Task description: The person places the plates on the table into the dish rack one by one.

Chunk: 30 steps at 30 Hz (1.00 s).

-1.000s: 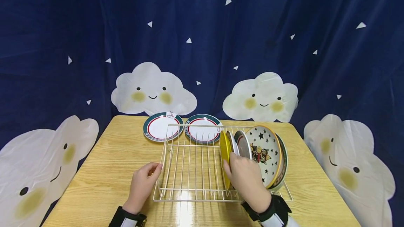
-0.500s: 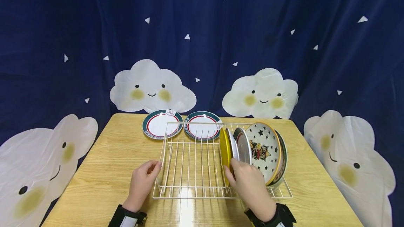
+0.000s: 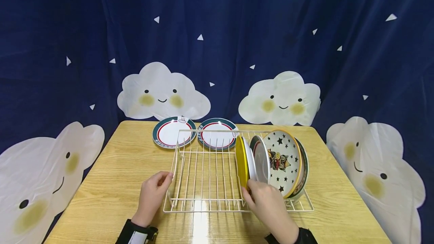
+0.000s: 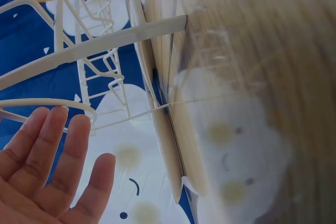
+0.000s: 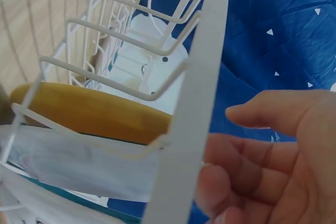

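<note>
Both hands (image 3: 152, 195) (image 3: 268, 203) extend forward, well apart, fingers (image 4: 75, 142) loosely bent

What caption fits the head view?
Left grip at the left end of the rack, right grip by the yellow dish, two plates flat behind.

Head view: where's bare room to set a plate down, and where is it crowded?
Free: the rack, between its left end and the yellow plate; the table left of the left hand, and right of the rack. Crowded: the rack's right part, from yellow plate to starred dish, the right hand in front; behind the rack, two flat plates.
</note>
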Available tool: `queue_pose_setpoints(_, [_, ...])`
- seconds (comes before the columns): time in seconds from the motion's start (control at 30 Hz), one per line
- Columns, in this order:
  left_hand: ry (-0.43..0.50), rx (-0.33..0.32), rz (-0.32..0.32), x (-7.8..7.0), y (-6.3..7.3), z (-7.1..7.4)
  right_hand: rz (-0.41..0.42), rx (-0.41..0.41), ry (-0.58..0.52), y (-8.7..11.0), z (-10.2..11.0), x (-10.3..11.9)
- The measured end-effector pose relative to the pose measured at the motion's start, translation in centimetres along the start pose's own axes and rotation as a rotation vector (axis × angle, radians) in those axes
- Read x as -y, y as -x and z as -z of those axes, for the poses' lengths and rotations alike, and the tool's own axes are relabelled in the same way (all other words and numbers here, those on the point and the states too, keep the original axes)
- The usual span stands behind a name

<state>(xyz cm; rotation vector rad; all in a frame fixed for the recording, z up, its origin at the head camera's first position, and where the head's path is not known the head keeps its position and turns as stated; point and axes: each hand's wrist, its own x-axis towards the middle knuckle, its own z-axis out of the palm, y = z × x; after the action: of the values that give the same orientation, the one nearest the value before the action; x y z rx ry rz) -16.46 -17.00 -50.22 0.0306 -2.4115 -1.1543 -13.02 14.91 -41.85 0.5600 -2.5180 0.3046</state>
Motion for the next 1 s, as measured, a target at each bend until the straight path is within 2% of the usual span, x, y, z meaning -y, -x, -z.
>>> queue_pose_setpoints(0.1, [0.004,-0.001,0.002,0.0,0.0,0.0,0.026,-0.057,-0.027,0.4,-0.1,-0.3])
queue_pose_setpoints(0.2, [0.013,0.000,0.006,0.0,0.0,-0.1,0.064,-0.167,-0.086,0.9,-0.2,-1.0])
queue_pose_setpoints(0.37, [0.024,0.016,0.018,-0.1,0.0,0.0,0.110,-0.444,-0.196,2.1,0.0,-2.9])
queue_pose_setpoints(0.47, [-0.013,0.018,0.001,0.1,0.0,0.1,0.073,-0.626,-0.211,2.7,0.4,-4.1])
queue_pose_setpoints(0.57, [-0.083,-0.002,-0.057,0.5,-0.1,0.1,-0.034,-0.779,-0.201,3.5,1.2,-4.9])
queue_pose_setpoints(0.63, [-0.125,-0.021,-0.101,0.9,-0.3,0.1,-0.124,-0.842,-0.191,4.2,1.8,-5.3])
queue_pose_setpoints(0.7, [-0.165,-0.036,-0.141,1.2,-0.7,0.1,-0.216,-0.865,-0.167,5.0,2.2,-5.8])
queue_pose_setpoints(0.8, [-0.228,-0.039,-0.203,1.7,-1.8,0.1,-0.322,-0.844,-0.131,6.2,2.5,-6.5])
queue_pose_setpoints(0.9, [-0.309,-0.026,-0.255,2.3,-3.3,0.0,-0.374,-0.820,-0.095,7.1,2.5,-7.2])
queue_pose_setpoints(1.0, [-0.377,0.006,-0.268,2.9,-5.1,-0.3,-0.408,-0.805,-0.062,7.5,2.7,-7.7])
